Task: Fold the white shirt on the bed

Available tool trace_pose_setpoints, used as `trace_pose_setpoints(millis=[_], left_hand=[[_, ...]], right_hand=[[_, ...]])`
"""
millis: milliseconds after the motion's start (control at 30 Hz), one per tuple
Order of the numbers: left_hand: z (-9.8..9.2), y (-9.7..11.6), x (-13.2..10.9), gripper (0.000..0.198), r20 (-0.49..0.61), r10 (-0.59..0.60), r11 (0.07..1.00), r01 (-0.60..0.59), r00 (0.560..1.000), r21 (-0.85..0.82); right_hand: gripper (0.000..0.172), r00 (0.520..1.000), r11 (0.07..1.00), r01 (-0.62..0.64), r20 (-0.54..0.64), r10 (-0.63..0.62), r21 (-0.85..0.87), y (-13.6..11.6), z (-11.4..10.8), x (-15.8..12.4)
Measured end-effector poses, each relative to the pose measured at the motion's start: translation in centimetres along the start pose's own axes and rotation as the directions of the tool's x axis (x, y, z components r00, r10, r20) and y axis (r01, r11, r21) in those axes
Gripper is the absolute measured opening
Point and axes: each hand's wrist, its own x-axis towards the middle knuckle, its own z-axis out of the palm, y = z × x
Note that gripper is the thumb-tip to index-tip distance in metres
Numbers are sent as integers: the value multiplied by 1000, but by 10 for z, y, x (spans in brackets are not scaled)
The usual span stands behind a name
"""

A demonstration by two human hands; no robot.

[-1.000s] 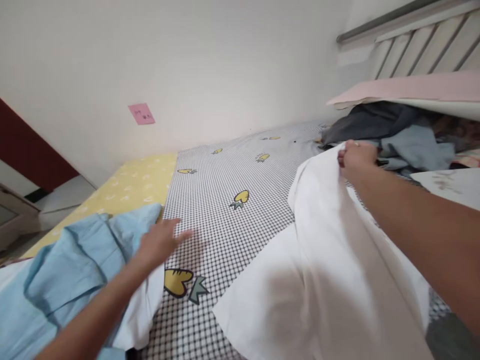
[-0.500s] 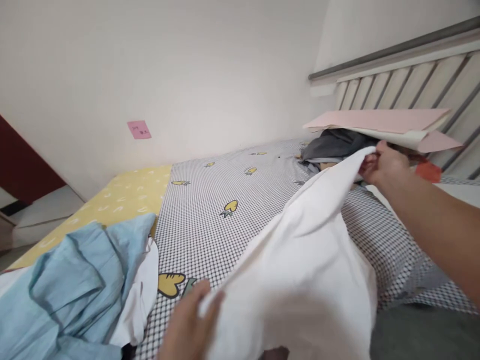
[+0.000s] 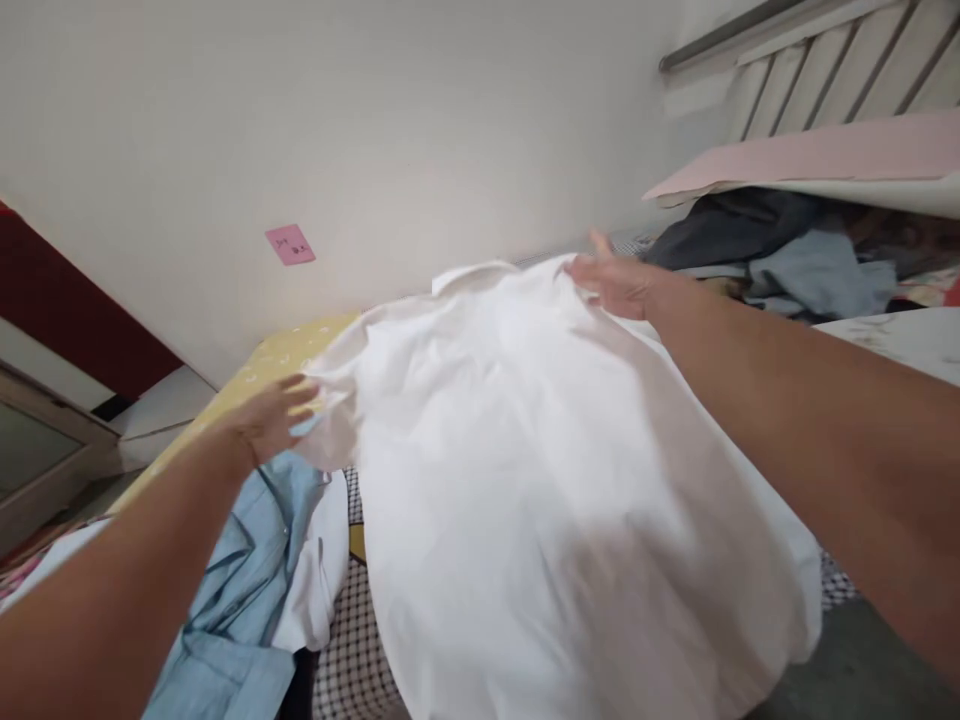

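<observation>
A large white garment [image 3: 510,430], perhaps a shirt, is spread out in front of me over the bed. My right hand [image 3: 619,282] pinches its far right edge, with one finger raised off the fabric. At the left corner, my left hand [image 3: 279,412] grips the cloth at its fingertips, the fingers partly spread and somewhat blurred. Below the left hand lies a crumpled light blue garment [image 3: 247,560] with a white cloth [image 3: 319,570] beside it. The white garment hides most of the checked sheet [image 3: 352,640].
A yellow patterned cloth [image 3: 300,350] covers the bed's far left part. Dark and grey clothes [image 3: 750,230] are piled at the right beneath a pink sheet of card [image 3: 810,155]. Behind them stands a slatted headboard [image 3: 840,70]. A pink note [image 3: 290,244] sticks to the wall [image 3: 420,130].
The white garment has been spread wider and laid farther across the bed. My left hand has moved up and left; my right hand has shifted left. The view has turned slightly.
</observation>
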Motion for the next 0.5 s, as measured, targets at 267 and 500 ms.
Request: trace_pose_setpoints(millis=[267, 500], left_hand=[[44, -162, -175, 55, 122, -58, 994, 69, 991, -87], [67, -251, -301, 74, 198, -488, 817, 525, 850, -240]], right_hand=[[43, 958, 988, -144, -258, 124, -60, 89, -17, -192], [26, 493, 635, -581, -400, 773, 509, 194, -16, -455]])
